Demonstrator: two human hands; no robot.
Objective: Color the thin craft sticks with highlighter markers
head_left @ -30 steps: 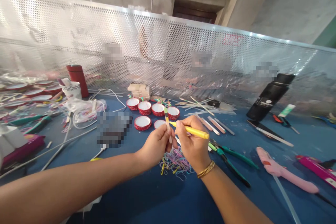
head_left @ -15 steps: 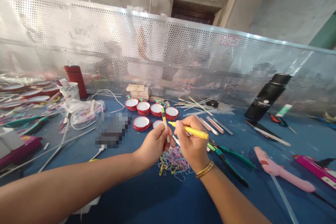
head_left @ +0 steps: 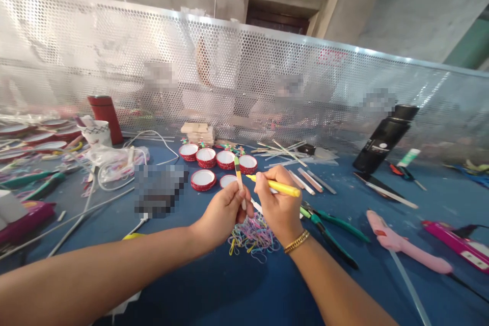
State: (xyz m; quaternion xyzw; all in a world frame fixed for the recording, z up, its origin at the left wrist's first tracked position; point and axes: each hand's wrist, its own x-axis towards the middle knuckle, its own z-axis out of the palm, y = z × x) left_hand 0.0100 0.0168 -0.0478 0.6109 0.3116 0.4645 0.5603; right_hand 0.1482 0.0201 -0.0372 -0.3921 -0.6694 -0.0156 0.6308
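My left hand [head_left: 225, 210] pinches the lower part of a small flat wooden stick [head_left: 239, 179], held upright. Its top is coloured green, with a dark band and a yellow band below. Between the fingers of my right hand [head_left: 280, 206] is a yellow marker [head_left: 280, 187], its tip pointing left, close beside the stick's yellow band. Whether tip and stick touch, I cannot tell. A tangle of pastel strings [head_left: 254, 237] lies on the blue table [head_left: 214, 285] under my hands. Just beyond them stand small red-rimmed white drums [head_left: 203, 178].
Green-handled pliers [head_left: 332, 229] and a pink glue gun [head_left: 408, 249] lie on the right, near a tilted black bottle [head_left: 384, 140]. At left are a phone-like device [head_left: 162, 188] with a cable, a cup [head_left: 95, 135] and a red flask [head_left: 105, 117]. A perforated metal screen [head_left: 237, 76] spans the back.
The whole view has shifted slightly, so things appear a little further left. Both hands keep the same grips, and the marker tip stays beside the stick.
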